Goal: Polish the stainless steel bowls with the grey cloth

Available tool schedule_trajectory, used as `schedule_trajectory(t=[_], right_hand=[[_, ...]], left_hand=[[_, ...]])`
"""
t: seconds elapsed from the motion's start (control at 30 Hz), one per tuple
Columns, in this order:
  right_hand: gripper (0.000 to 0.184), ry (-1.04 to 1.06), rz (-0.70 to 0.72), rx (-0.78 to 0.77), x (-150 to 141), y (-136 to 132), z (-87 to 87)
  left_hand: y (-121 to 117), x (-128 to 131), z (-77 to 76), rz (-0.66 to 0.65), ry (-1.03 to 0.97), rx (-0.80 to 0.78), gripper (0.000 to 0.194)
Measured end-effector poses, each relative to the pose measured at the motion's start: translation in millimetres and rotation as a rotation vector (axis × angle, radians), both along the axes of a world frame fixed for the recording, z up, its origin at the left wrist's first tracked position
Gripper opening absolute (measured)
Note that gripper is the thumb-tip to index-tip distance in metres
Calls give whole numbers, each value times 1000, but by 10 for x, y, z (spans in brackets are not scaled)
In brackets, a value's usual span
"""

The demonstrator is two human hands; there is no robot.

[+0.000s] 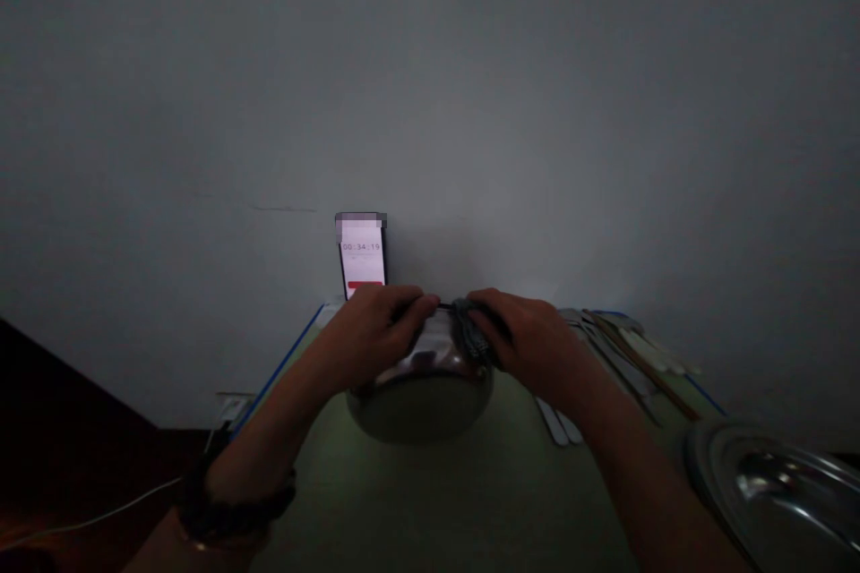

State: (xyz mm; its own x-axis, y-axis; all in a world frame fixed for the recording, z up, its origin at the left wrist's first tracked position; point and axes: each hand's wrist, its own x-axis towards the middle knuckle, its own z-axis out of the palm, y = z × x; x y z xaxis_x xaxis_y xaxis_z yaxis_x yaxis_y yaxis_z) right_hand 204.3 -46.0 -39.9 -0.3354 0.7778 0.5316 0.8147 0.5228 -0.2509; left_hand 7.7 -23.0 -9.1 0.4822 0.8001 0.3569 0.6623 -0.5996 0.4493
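Observation:
A shiny metal bowl (436, 367) is tilted up on a small table, its flat underside toward me. My left hand (376, 322) grips the bowl's far rim from the left, with its thumb and fingers closed. My right hand (524, 331) is closed around a crumpled grey cloth (470, 329), pressed against the bowl's right side near the rim. The light is dim, so the cloth's exact material is hard to make out. The inside of the bowl is hidden from me.
A phone (364, 255) showing a running timer leans on the wall behind. Flat utensils (557, 425), wooden chopsticks (638, 367) and white spoon-like pieces (655, 349) lie on the right. A large metal basin (772, 483) stands at the lower right. A white cable (127, 501) runs at left.

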Motion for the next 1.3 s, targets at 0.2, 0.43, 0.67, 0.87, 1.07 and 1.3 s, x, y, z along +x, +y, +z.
schedule_trajectory(t=[0.2,0.43,0.67,0.87,1.07,1.3], right_hand=[[17,213,66,138,9,-7,19],[18,284,-25,283,171,12,14],[21,19,29,85,-16,-64,71],[19,-60,-20,-67,47,-2,43],[22,7,25,4,0,24,36],[19,-50,-32,-64,155,110,-82]], left_hand=[[18,-47,1,-108,-132,-65,37],[95,-191,-50,-17,-328,-4,39],[68,-121,-23,-157,14,-106,41],[117,-111,-41,-117,43,-82,42],[65,-42,-13,-112,48,-84,42],[104,-35,-47,-14,42,-47,42]])
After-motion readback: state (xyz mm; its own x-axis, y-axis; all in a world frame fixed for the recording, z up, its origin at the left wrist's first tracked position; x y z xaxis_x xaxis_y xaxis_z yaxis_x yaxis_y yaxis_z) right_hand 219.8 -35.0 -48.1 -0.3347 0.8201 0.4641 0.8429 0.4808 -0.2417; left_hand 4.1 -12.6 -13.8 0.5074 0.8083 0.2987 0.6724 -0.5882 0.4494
